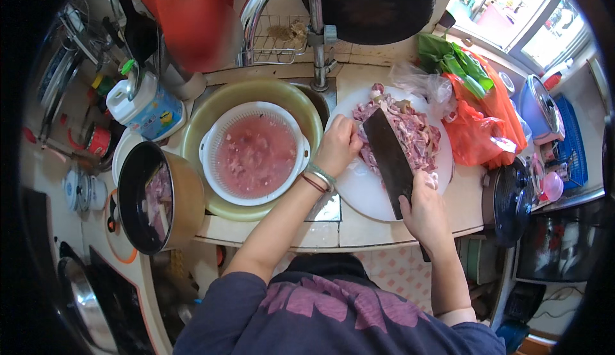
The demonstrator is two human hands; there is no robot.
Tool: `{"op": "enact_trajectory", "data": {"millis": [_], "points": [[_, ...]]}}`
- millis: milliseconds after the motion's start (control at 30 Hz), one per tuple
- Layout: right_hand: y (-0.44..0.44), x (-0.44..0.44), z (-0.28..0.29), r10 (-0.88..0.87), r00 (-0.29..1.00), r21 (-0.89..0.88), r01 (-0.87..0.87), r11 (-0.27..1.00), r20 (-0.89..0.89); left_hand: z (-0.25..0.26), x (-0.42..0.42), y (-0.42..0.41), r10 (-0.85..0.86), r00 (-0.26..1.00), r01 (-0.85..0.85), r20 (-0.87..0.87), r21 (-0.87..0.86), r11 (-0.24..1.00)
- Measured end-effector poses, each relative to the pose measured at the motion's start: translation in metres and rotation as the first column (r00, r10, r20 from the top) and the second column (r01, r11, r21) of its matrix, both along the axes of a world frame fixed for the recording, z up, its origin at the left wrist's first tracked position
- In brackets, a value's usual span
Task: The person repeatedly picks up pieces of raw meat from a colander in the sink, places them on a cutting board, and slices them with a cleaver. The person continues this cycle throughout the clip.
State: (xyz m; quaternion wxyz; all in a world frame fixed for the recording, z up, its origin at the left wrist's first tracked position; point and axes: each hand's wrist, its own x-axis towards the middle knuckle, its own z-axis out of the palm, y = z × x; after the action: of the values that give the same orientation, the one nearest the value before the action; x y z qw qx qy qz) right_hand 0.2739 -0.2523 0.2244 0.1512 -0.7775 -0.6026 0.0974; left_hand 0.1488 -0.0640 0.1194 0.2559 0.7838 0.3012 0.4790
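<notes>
My right hand (425, 211) grips the handle of a wide dark-bladed cleaver (388, 158). The blade lies slantwise over a heap of chopped raw meat (418, 124) on a round white cutting board (348, 184). Curled at the left side of the heap is my left hand (340, 141), close to the blade; whether its fingers pinch a piece of meat is hidden. To its left, a white plastic colander (205, 160) holds meat in pinkish water. That colander sits inside a large yellow-green basin (240, 213) over the sink.
A chrome faucet (315, 14) arches behind the basin. On the left stand a tan pot (185, 201) containing meat pieces and a white detergent jug (149, 105). Red plastic bags (480, 129) with leafy greens (454, 59) and a dark lidded pot (511, 201) flank the board's right.
</notes>
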Motion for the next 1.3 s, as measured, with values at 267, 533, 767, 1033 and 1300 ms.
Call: {"op": "enact_trajectory", "data": {"millis": [267,533,767,1033,1300], "points": [[-0.009,0.011,-0.001,0.006,1.0,-0.01,-0.005,1.0,0.008,0.024,-0.007,0.041,0.145,0.979,-0.144,0.145,-0.018,0.989],[-0.014,0.012,0.021,-0.161,0.981,0.168,0.178,0.97,-0.108,0.025,-0.001,0.034,-0.063,0.996,0.059,-0.06,-0.061,0.996],[0.011,-0.014,0.011,0.167,0.975,0.088,-0.155,0.984,-0.147,-0.102,-0.163,0.1,0.177,0.539,-0.515,-0.823,-0.156,0.843],[0.04,-0.005,-0.017,0.143,0.983,-0.093,-0.132,0.987,0.119,-0.113,-0.157,0.08,-0.046,0.705,-0.43,-0.708,-0.478,0.766],[0.047,-0.004,-0.022,0.128,0.978,-0.059,-0.12,0.991,0.167,-0.15,-0.179,0.09,0.007,0.75,-0.495,-0.661,-0.554,0.669]]}}
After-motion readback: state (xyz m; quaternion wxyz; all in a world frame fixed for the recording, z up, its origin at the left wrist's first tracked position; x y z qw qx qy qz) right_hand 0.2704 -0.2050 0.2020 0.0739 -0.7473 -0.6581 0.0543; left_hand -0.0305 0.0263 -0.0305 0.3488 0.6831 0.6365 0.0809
